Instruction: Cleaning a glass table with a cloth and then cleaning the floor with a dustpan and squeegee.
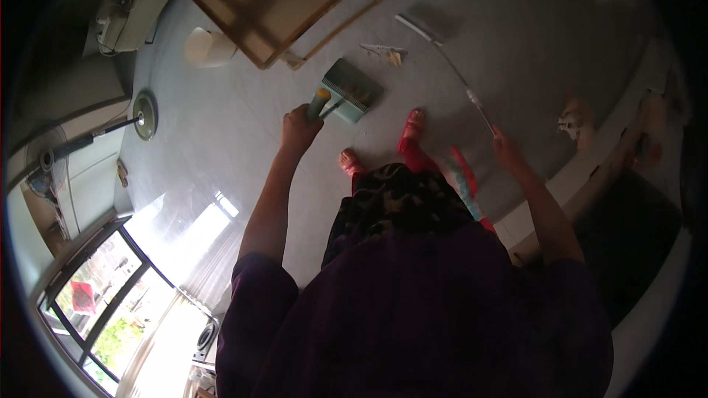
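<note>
Around the handle of a green dustpan (pixel 344 94) is my left hand (pixel 299 130); the handle has a yellow end, and the pan with its comb-like teeth rests at the floor. Some debris, too blurred to name, shows in the pan. My right hand (pixel 505 149), out to the right, grips the thin pole of a long-handled floor squeegee or broom (pixel 470 94). Its narrow pale head lies farther forward on the grey floor, blurred. Between the dustpan and that head lies a small pile of litter (pixel 391 55) with pale and yellowish bits.
A wooden table (pixel 310 5) stands ahead, with a whitish bin (pixel 207 47) beside it. At the left are a standing fan (pixel 145 116) and a window (pixel 99 298). A low cabinet (pixel 575 188) runs along the right, near a blurred pale-and-orange thing (pixel 575 121).
</note>
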`<move>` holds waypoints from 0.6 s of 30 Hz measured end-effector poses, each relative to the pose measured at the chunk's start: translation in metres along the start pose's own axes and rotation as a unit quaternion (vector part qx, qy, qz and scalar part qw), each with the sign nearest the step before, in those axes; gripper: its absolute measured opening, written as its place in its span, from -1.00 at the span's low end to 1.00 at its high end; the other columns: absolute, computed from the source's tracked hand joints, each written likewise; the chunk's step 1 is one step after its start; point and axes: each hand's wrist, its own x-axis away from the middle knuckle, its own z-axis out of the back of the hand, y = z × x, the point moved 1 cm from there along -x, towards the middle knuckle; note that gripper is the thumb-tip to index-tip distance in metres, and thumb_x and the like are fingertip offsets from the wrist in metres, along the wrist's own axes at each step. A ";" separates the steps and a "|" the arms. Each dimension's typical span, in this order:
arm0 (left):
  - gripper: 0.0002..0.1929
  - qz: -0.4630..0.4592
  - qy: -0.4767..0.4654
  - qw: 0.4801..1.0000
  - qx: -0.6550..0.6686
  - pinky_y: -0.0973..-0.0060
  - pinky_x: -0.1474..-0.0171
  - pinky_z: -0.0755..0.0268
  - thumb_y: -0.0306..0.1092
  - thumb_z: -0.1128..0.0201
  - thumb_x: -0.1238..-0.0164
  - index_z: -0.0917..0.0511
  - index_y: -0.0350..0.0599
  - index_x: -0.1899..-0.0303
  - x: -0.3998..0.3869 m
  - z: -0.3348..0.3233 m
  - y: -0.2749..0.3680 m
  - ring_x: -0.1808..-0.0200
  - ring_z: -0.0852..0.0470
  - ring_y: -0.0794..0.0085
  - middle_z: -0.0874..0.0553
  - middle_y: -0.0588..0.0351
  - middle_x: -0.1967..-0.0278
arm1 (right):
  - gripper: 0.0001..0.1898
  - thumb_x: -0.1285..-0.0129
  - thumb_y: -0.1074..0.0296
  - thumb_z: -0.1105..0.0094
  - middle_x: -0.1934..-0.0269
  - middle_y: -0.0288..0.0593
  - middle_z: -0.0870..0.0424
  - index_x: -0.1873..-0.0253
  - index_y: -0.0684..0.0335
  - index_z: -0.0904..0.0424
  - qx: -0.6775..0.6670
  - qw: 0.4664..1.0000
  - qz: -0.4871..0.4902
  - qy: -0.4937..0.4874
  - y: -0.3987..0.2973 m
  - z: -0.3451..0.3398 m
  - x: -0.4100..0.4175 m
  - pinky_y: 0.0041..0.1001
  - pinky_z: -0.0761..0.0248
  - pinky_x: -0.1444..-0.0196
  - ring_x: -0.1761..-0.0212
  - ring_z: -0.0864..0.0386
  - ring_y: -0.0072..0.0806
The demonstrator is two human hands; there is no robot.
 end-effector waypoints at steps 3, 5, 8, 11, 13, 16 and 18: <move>-0.73 -0.008 0.004 1.000 -0.021 0.20 0.25 -0.44 -0.31 -0.20 0.07 -0.57 -0.25 0.31 -0.012 0.004 0.003 0.32 -0.61 -0.04 -0.62 -0.21 0.45 | -0.59 -0.23 0.34 0.09 0.05 0.21 -0.50 -0.16 0.36 -0.35 0.015 0.998 -0.064 0.004 -0.009 -0.011 -0.013 -0.21 -0.32 -0.06 0.02 -0.50 -0.04; -0.73 -0.029 -0.013 0.999 -0.017 0.19 0.23 -0.44 -0.30 -0.19 0.07 -0.57 -0.24 0.30 -0.033 -0.003 0.024 0.31 -0.61 -0.04 -0.62 -0.22 0.44 | -0.59 -0.25 0.28 0.08 0.05 0.21 -0.50 -0.15 0.36 -0.35 0.109 0.994 -0.016 0.013 0.041 -0.042 -0.014 -0.20 -0.31 -0.06 0.00 -0.49 -0.04; -0.72 -0.009 -0.004 1.000 -0.020 0.18 0.21 -0.44 -0.29 -0.18 0.08 -0.57 -0.23 0.29 -0.046 0.001 0.025 0.30 -0.61 -0.05 -0.63 -0.22 0.41 | -0.61 -0.23 0.24 0.04 0.12 0.18 -0.53 -0.09 0.33 -0.37 0.276 0.944 0.178 -0.039 0.010 -0.084 -0.008 -0.15 -0.35 0.04 0.07 -0.51 -0.03; -0.70 -0.010 0.008 0.999 -0.050 0.18 0.17 -0.45 -0.29 -0.17 0.08 -0.57 -0.23 0.27 -0.054 0.005 0.022 0.28 -0.61 -0.04 -0.64 -0.21 0.39 | -0.62 -0.20 0.28 0.03 0.21 0.16 -0.56 -0.09 0.31 -0.37 0.042 0.995 0.077 -0.041 -0.075 -0.099 0.018 -0.13 -0.39 0.16 0.19 -0.54 0.01; -0.68 -0.026 0.012 0.998 -0.060 0.18 0.14 -0.45 -0.26 -0.17 0.10 -0.58 -0.21 0.26 -0.067 0.001 0.031 0.25 -0.61 -0.03 -0.64 -0.20 0.36 | -0.63 -0.18 0.32 0.04 0.29 0.14 -0.58 -0.08 0.31 -0.36 -0.047 0.999 -0.005 -0.012 -0.111 -0.098 0.029 -0.13 -0.40 0.24 0.27 -0.54 0.02; -0.66 0.003 -0.007 0.998 -0.066 0.18 0.11 -0.44 -0.22 -0.17 0.11 -0.59 -0.17 0.25 -0.078 -0.004 0.041 0.21 -0.61 -0.01 -0.64 -0.19 0.32 | -0.59 -0.15 0.41 0.05 0.34 0.27 -0.54 -0.11 0.45 -0.31 -0.082 0.994 -0.006 -0.073 -0.151 -0.070 0.035 -0.09 -0.36 0.14 0.24 -0.51 0.13; -0.65 0.008 -0.009 0.998 -0.063 0.18 0.11 -0.44 -0.21 -0.17 0.12 -0.59 -0.15 0.24 -0.080 -0.005 0.042 0.20 -0.61 0.00 -0.64 -0.19 0.31 | -0.59 -0.17 0.40 0.07 0.31 0.28 -0.54 -0.12 0.43 -0.32 -0.055 0.993 0.019 -0.100 -0.155 -0.060 0.037 -0.11 -0.36 0.13 0.23 -0.51 0.12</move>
